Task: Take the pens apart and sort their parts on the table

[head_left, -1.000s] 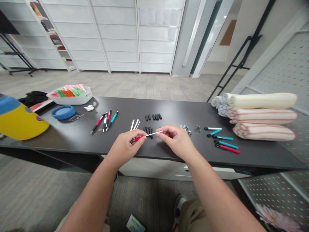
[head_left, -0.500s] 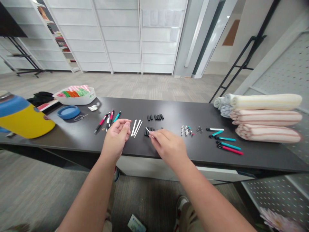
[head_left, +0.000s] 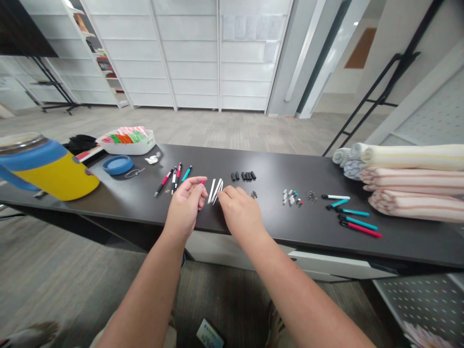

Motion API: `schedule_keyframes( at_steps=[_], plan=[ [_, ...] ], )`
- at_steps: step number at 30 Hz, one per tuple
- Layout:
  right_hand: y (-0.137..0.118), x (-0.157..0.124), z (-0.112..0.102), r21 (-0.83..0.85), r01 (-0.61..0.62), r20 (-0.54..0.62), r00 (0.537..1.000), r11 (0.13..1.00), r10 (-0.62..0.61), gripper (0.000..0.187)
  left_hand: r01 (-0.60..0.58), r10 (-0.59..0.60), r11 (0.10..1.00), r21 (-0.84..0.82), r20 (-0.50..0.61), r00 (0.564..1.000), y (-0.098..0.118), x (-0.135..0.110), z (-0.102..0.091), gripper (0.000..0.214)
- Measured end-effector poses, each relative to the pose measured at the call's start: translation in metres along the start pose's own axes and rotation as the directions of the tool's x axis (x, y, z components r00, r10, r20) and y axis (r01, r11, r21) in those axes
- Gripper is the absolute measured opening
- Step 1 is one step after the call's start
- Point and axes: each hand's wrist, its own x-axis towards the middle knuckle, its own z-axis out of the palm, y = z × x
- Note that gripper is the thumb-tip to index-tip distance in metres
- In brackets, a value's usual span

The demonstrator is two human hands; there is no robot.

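Note:
My left hand (head_left: 185, 205) is curled shut around a small red pen part (head_left: 202, 182), whose tip pokes out past the fingers. My right hand (head_left: 237, 210) lies knuckles up on the black table (head_left: 261, 227), fingertips pinched at a bundle of thin white refills (head_left: 215, 185), apparently on one of them. The hands are a few centimetres apart. Black grip sleeves (head_left: 243, 176) lie just beyond the right hand, which hides anything beneath it.
Assembled pens (head_left: 173, 177) lie left of the hands. To the right are small pen tips (head_left: 292, 197), springs (head_left: 311, 196) and more pens (head_left: 350, 217). Rolled towels (head_left: 409, 179) are stacked far right. A yellow and blue jug (head_left: 47, 169), blue lid (head_left: 117, 164) and white basket (head_left: 126, 141) stand left.
The hands held the red part and a white refill together, then pulled apart. My right hand carried the refill left and down to the white bundle; my left hand kept the red part.

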Motion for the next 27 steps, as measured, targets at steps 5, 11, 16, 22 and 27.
schedule_keyframes(
  at_steps=[5,11,16,22,27],
  plan=[
    [-0.002,0.003,0.004,0.044,-0.002,0.004,1.000,0.999,0.002,0.022,-0.014,0.014,1.000,-0.016,0.018,1.000,0.001,-0.001,-0.001,0.027],
    [0.003,-0.007,0.005,0.234,-0.039,-0.084,0.995,0.972,0.060,0.030,-0.037,0.040,0.996,-0.087,0.040,0.998,-0.002,-0.001,-0.002,0.031],
    [0.012,-0.024,-0.003,0.494,-0.027,-0.049,0.997,0.869,0.059,0.030,-0.043,0.055,0.991,-0.126,0.092,0.994,-0.002,-0.007,0.009,0.034],
    [0.028,-0.044,-0.019,0.610,-0.104,0.075,0.995,0.785,0.073,0.025,-0.070,0.085,0.992,-0.103,0.150,0.985,-0.005,-0.015,0.030,0.033],
    [0.042,-0.052,-0.027,0.713,-0.199,0.175,0.979,0.672,0.104,0.023,-0.095,0.111,0.989,-0.116,0.137,0.984,-0.008,-0.014,0.039,0.034]
  ],
)
